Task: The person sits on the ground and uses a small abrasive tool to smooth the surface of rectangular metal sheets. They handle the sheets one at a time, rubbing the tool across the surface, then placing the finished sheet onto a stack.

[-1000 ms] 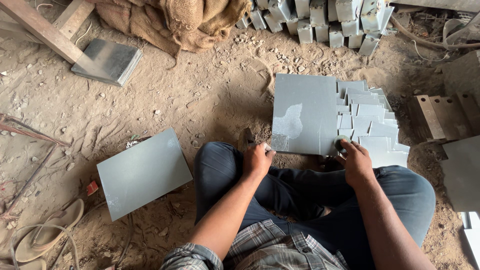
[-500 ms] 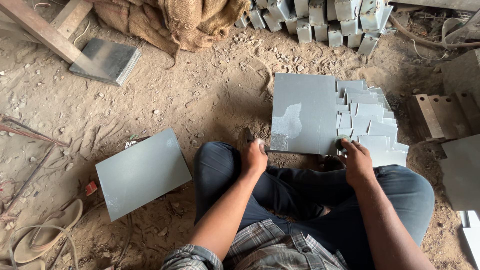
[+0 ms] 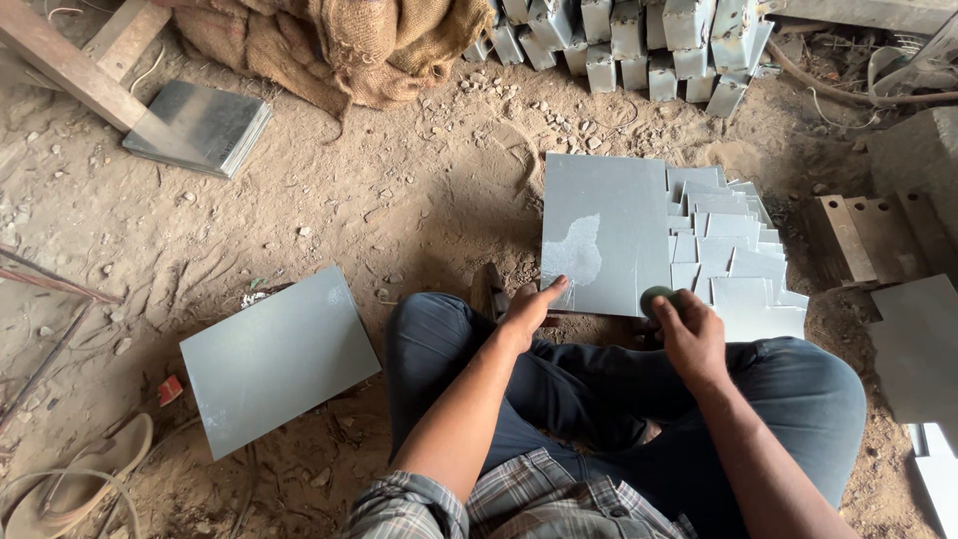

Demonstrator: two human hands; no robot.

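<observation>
Head view: right hand [image 3: 689, 334] hides a dark pad [image 3: 656, 296] — grip closed; left hand [image 3: 531, 307] open on the sheet [image 3: 604, 235].

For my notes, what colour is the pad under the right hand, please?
Dark green pad, head view.

Seated person on dirt floor: left hand [image 3: 529, 311] pressed on grey metal sheet [image 3: 604, 235] topping a fanned stack [image 3: 733, 260], right hand [image 3: 689, 334] gripped a dark pad [image 3: 656, 297]; second sheet [image 3: 274, 359] lay apart.
</observation>
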